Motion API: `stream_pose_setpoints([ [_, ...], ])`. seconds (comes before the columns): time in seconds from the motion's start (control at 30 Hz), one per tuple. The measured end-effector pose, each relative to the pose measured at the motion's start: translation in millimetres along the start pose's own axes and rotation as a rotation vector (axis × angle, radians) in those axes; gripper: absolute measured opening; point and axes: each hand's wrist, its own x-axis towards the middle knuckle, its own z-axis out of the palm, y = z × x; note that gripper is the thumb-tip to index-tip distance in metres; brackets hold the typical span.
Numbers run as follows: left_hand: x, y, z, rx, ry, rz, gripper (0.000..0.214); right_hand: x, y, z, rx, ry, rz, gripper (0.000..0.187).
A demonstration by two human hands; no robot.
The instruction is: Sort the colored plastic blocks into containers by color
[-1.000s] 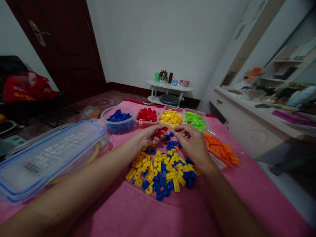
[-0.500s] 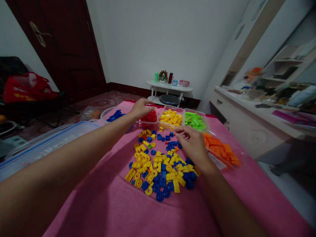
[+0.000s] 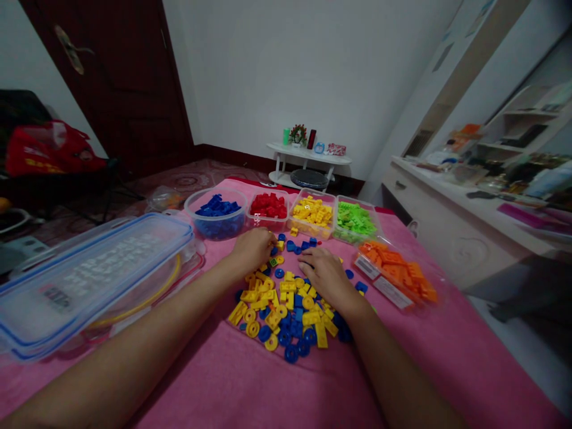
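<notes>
A mixed pile of yellow and blue toy building bricks and wheels (image 3: pixel 290 310) lies spread on the pink cloth. At its upper left edge is my left hand (image 3: pixel 254 247), its fingers curled down and together among the loose pieces; whatever they pinch is hidden. My right hand (image 3: pixel 328 277) rests over the upper right of the pile, palm down, fingers stretched over blue pieces. Behind the pile stand clear tubs of blue bricks (image 3: pixel 218 205), red bricks (image 3: pixel 269 205), yellow bricks (image 3: pixel 313 210) and green bricks (image 3: pixel 355 218). Orange bricks (image 3: pixel 397 265) fill a clear box at the right.
A clear lid with a blue rim (image 3: pixel 102 268) lies on the left side of the pink cloth (image 3: pixel 214 381), over other lids. Beyond the cloth are a small white table (image 3: pixel 308 156), a dresser (image 3: pixel 447 208) on the right, and a red bag (image 3: pixel 53 152) on the left.
My left hand has come back from above the red tub down to the pile. My right hand has shifted slightly left and lower, its fingers now laid over the pieces.
</notes>
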Motion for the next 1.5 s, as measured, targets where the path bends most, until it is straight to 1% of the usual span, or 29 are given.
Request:
stream_pose_setpoints([
  [0.1,-0.2,-5.7,1.6,0.043,-0.029,0.011,0.031,0.5,-1.2,-2.5,-0.041,-0.012,-0.012,0.025],
  [0.17,-1.2,-9.9,1.6,0.051,-0.053,0.018,0.034,0.6,-1.7,-5.3,-0.024,-0.010,-0.004,0.025],
  [0.23,-2.6,-11.2,0.5,0.033,-0.056,0.018,0.033,0.5,-1.2,-8.8,0.021,0.030,0.020,0.024],
  [0.3,-3.5,-8.4,0.0,0.000,0.010,0.016,0.031,0.8,1.3,-12.1,0.073,0.116,0.050,0.023],
  [0.37,-3.3,-2.6,2.5,-0.054,0.115,0.052,0.033,2.0,6.5,-13.4,0.119,0.224,0.080,0.024],
  [0.43,-2.1,4.2,9.8,-0.131,0.196,0.142,0.035,4.3,14.7,-10.4,0.152,0.304,0.099,0.029],
  [0.5,-0.3,9.7,20.8,-0.180,0.201,0.243,0.040,7.6,24.9,-3.0,0.169,0.334,0.116,0.038],
  [0.57,0.9,13.2,31.7,-0.158,0.152,0.322,0.045,11.4,35.7,6.9,0.171,0.314,0.147,0.044],
  [0.63,1.1,15.3,39.1,-0.092,0.097,0.383,0.046,15.1,44.8,16.0,0.167,0.273,0.177,0.045],
  [0.7,0.5,16.7,42.0,-0.043,0.073,0.420,0.044,18.2,51.1,22.2,0.168,0.222,0.184,0.044],
  [0.77,-0.3,17.8,42.0,-0.023,0.082,0.420,0.041,20.3,54.5,25.0,0.174,0.185,0.177,0.044],
  [0.9,-0.9,18.5,41.4,-0.023,0.096,0.397,0.039,21.3,55.7,22.8,0.162,0.165,0.191,0.041],
  [1.07,-0.4,16.2,41.1,-0.065,0.100,0.391,0.039,20.9,51.9,15.9,0.064,0.104,0.253,0.026],
  [1.13,-0.1,15.2,41.1,-0.088,0.109,0.387,0.038,20.7,49.5,14.6,0.029,0.079,0.245,0.025],
  [1.27,0.9,12.9,45.0,-0.127,0.123,0.399,0.039,20.4,45.8,13.5,-0.029,0.056,0.221,0.029],
  [1.37,2.3,10.3,47.3,-0.196,0.193,0.364,0.037,20.2,45.2,11.8,-0.031,0.055,0.241,0.028],
  [1.43,3.4,9.3,44.0,-0.256,0.284,0.355,0.036,19.6,45.8,10.1,-0.018,0.076,0.264,0.029],
  [1.5,4.5,10.2,36.4,-0.322,0.382,0.366,0.035,18.2,47.0,8.2,-0.003,0.123,0.269,0.029],
])
